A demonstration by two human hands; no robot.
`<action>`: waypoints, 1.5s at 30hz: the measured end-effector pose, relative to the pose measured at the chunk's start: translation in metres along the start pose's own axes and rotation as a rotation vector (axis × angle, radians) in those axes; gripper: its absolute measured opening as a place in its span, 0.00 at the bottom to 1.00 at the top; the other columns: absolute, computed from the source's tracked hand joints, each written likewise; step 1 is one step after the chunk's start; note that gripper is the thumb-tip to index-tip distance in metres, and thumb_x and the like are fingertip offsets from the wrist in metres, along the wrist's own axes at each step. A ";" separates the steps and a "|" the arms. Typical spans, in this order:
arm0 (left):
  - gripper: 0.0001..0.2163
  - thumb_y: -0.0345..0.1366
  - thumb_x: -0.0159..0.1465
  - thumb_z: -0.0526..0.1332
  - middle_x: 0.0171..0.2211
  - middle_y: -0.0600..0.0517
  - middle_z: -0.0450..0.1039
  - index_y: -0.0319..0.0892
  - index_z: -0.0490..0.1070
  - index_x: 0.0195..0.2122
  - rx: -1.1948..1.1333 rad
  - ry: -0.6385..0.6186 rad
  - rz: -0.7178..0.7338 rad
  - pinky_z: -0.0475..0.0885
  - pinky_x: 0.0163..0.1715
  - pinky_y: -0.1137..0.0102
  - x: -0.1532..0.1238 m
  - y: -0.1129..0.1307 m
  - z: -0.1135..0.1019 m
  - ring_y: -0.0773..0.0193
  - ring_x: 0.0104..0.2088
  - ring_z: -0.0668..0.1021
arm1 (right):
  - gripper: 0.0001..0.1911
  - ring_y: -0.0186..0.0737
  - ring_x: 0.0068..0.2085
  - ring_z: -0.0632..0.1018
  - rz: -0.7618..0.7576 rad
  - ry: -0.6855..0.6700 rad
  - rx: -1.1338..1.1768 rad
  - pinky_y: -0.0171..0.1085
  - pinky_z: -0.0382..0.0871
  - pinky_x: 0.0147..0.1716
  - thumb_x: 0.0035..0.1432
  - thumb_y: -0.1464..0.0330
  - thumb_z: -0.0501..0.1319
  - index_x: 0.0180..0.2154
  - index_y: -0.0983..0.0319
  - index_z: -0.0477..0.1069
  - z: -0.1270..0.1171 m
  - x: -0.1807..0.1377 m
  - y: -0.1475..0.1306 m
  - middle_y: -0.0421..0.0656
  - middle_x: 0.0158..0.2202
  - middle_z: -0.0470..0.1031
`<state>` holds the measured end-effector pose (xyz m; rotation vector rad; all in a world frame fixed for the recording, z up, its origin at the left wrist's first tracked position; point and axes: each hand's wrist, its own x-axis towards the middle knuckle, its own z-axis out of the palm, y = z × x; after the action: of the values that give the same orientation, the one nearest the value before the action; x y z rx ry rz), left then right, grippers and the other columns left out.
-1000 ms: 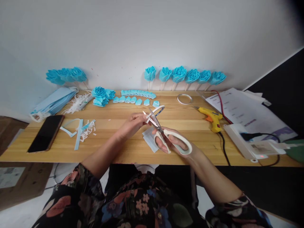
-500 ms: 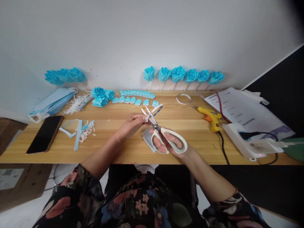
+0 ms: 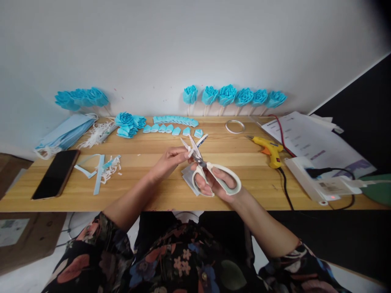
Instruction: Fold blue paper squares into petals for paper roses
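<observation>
My right hand [image 3: 216,184] has its thumb and fingers through the white handles of a pair of scissors [image 3: 226,179]. The blades point away from me and stand parted. Pinched between the thumb and fingertips of my left hand [image 3: 172,159] is a small white piece of material [image 3: 190,151], right at the blades. Just beyond the blades shows a narrow white strip with blue marks [image 3: 202,140]; I cannot tell what it is. Pale folded material [image 3: 188,179] lies on the table, partly under my right hand. Small light-blue folded pieces [image 3: 176,131] lie in a row beyond my hands.
Blue flowers on sticks [image 3: 227,95] lean on the wall. Loose blue flowers [image 3: 126,122], a face mask stack [image 3: 65,132], a phone [image 3: 55,174] and scraps [image 3: 99,173] are left. A tape roll [image 3: 235,126], yellow glue gun [image 3: 270,150], power strip [image 3: 305,181] and papers [image 3: 317,138] are right.
The view has shifted slightly. Both hands stay close together, and the white piece in my left hand sits a little differently against the parted blades.
</observation>
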<state>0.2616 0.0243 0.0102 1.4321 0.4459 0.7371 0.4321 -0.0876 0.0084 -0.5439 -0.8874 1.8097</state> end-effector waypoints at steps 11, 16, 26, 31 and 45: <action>0.13 0.46 0.64 0.65 0.32 0.49 0.76 0.42 0.82 0.36 0.077 -0.017 0.030 0.69 0.43 0.67 -0.003 0.010 0.000 0.61 0.37 0.76 | 0.26 0.25 0.19 0.56 0.074 0.017 0.103 0.27 0.50 0.14 0.55 0.49 0.68 0.45 0.63 0.75 0.000 -0.004 -0.005 0.35 0.24 0.65; 0.17 0.50 0.61 0.67 0.28 0.49 0.76 0.40 0.83 0.38 0.057 0.019 -0.033 0.69 0.39 0.67 0.002 0.001 0.001 0.62 0.33 0.76 | 0.25 0.24 0.18 0.57 0.107 -0.052 -0.083 0.28 0.50 0.14 0.56 0.51 0.69 0.45 0.65 0.74 0.013 -0.006 0.003 0.34 0.23 0.66; 0.15 0.47 0.56 0.68 0.20 0.53 0.67 0.39 0.74 0.23 -0.220 0.198 -0.013 0.68 0.33 0.69 0.010 0.005 0.001 0.64 0.27 0.74 | 0.29 0.29 0.26 0.65 -0.021 -0.051 -0.242 0.32 0.58 0.24 0.60 0.49 0.64 0.53 0.62 0.67 -0.001 -0.028 -0.005 0.40 0.32 0.68; 0.20 0.53 0.59 0.67 0.17 0.56 0.60 0.41 0.72 0.23 -0.258 0.195 -0.023 0.68 0.31 0.68 0.012 0.003 0.002 0.66 0.24 0.71 | 0.24 0.31 0.26 0.66 0.022 0.022 -0.218 0.32 0.60 0.23 0.63 0.51 0.62 0.51 0.62 0.69 -0.011 -0.033 -0.004 0.41 0.32 0.69; 0.25 0.60 0.57 0.66 0.22 0.53 0.66 0.38 0.76 0.27 -0.297 0.060 -0.012 0.65 0.29 0.70 0.011 -0.011 0.001 0.68 0.25 0.69 | 0.23 0.29 0.24 0.64 -0.001 -0.009 -0.224 0.30 0.59 0.20 0.65 0.54 0.61 0.52 0.64 0.72 -0.009 -0.019 -0.008 0.40 0.30 0.68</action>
<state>0.2718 0.0317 0.0013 1.1310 0.3740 0.8023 0.4510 -0.0996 0.0084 -0.6763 -1.1041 1.7234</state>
